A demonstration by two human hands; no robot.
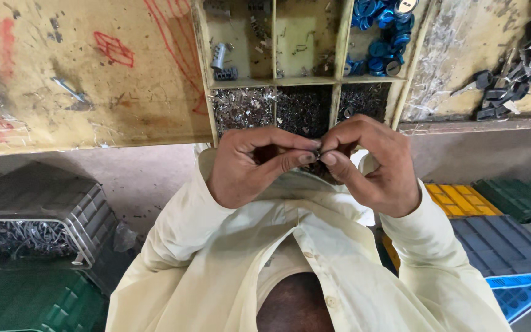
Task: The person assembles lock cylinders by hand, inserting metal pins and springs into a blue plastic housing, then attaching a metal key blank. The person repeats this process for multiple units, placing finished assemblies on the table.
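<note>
My left hand (247, 169) and my right hand (373, 166) meet in front of my chest, over my pale yellow shirt. Thumbs and forefingers of both hands pinch one tiny dark metal part (318, 154) between their tips. The part is mostly hidden by the fingers and its shape is unclear. Just beyond the hands is a wooden tray with compartments (339, 80) on the workbench edge, its near cells filled with small metal pieces (241, 107).
A cell at the tray's far right holds blue round caps (379, 31). Black-headed keys (523, 74) are piled on the bench at right. On the floor, a grey crate of metal parts (38, 215) stands at left, and yellow (459, 200), green and blue crates at right.
</note>
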